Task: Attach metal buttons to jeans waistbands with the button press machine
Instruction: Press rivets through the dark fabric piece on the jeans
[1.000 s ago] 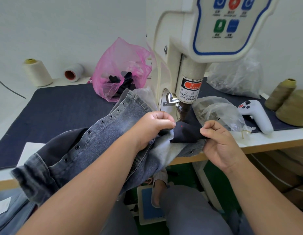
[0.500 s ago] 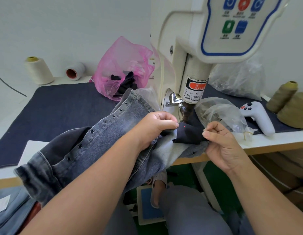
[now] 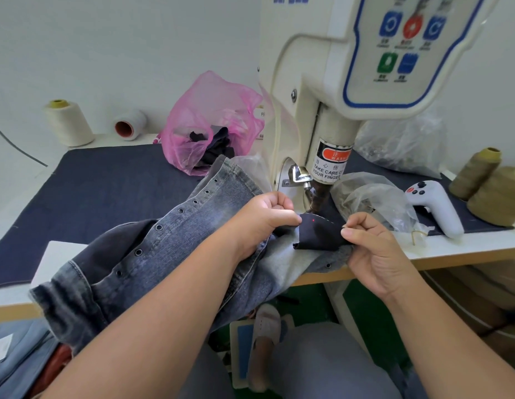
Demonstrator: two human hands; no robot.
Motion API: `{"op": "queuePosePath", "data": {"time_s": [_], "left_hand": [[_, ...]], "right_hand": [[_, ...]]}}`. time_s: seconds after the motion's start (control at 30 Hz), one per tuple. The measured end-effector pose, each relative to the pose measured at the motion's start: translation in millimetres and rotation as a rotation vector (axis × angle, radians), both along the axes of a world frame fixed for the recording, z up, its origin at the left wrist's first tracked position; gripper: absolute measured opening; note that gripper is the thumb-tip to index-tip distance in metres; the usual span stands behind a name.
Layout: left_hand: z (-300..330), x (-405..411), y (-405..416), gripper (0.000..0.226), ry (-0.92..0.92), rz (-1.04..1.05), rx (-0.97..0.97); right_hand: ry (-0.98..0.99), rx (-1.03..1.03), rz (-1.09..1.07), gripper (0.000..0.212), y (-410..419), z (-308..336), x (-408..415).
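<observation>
navy table (image 3: 86,191), jeans (image 3: 170,249) under press machine (image 3: 322,116), both hands pinching dark waistband (image 3: 316,233)

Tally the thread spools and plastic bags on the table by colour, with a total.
Cream spools: 1, standing
White spools, red core: 1, lying on its side
Olive spools: 2
Pink bags: 1
Clear bags: 2
Total: 7
</observation>
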State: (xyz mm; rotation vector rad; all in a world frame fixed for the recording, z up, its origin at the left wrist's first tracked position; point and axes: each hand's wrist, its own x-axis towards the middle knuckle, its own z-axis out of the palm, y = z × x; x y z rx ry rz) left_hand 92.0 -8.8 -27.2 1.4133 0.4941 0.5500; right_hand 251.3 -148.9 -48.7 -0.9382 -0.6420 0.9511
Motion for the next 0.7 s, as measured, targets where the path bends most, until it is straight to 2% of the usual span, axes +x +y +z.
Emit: {"op": "queuePosePath", "data": {"time_s": [0.7], "left_hand": [[0.5,-1.6,-1.5,0.023,-0.03,-0.045,-0.012]], "right_hand": [[0.002,-0.015,-0.01,0.019,0.6,-1.0,1.6]]}}
